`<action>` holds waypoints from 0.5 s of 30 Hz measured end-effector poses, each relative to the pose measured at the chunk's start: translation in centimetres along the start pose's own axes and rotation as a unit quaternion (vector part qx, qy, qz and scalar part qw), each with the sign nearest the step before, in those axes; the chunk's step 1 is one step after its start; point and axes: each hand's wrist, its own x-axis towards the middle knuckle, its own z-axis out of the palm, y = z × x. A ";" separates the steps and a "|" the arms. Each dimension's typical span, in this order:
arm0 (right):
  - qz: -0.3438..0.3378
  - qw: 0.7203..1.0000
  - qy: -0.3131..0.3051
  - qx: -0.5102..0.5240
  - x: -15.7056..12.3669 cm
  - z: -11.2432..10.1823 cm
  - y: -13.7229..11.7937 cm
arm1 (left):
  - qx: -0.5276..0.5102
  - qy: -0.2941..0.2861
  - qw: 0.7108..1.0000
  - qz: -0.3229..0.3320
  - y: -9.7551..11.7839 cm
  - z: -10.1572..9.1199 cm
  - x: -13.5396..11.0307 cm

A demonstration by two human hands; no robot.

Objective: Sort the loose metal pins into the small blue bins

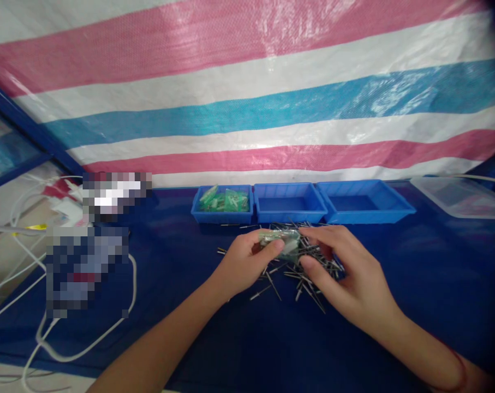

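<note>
My left hand (249, 259) is closed on a small clear, greenish plastic bag (288, 244), its thumb lying across the front. My right hand (349, 273) has its index finger and thumb at the bag's right edge, one at the upper corner and one at the lower, with a gap between them. What is inside the bag is hard to make out. Under and behind both hands lies a loose pile of thin metal pop rivets (308, 284), partly hidden by the fingers. Several stray rivets lie left of the pile.
Three blue bins stand in a row behind the pile. The left bin (222, 220) holds green plastic packets (234, 201); beside it are the middle bin (290, 215) and right bin (370, 216). A clear plastic lid (460, 196) lies far right. White cables (135, 284) run along the left.
</note>
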 end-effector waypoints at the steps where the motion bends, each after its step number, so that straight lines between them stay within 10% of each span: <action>1: 0.052 0.998 -0.001 0.032 0.0 -0.1 0.0 | 0.043 0.027 0.999 0.014 0.1 -0.1 0.0; 8: 0.296 0.900 -0.108 0.302 0.5 0.4 -0.1 | 0.229 0.031 0.948 0.219 0.7 -0.2 -0.5; 15: 0.346 0.842 -0.098 0.402 0.5 0.7 0.2 | 0.339 -0.020 0.908 0.246 0.4 -0.3 -0.8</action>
